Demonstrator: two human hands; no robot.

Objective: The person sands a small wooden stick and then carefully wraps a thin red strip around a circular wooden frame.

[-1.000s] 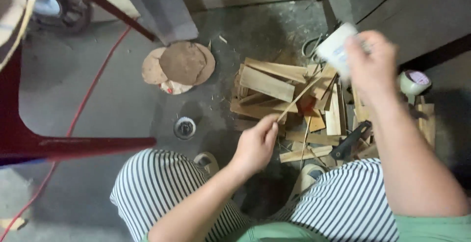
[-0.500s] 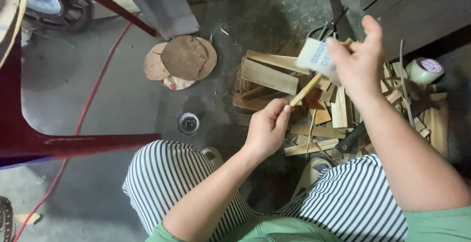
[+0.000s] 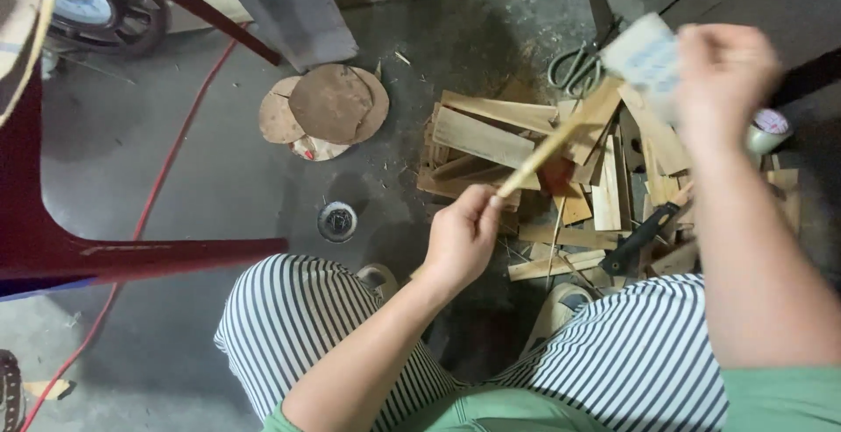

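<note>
Since the earlier frame the right hand has risen toward the upper right, its grip holding a pale sanding block against the wooden stick gripped by the left hand above the grey concrete floor strewn with wood scraps.

The scene is dim and evenly lit, with soft shadows on the grey floor under the knees and beside the wood pile. The right hand and its pale sheet are motion-blurred. The left hand and stick look sharper; the edges bend slightly.
</note>
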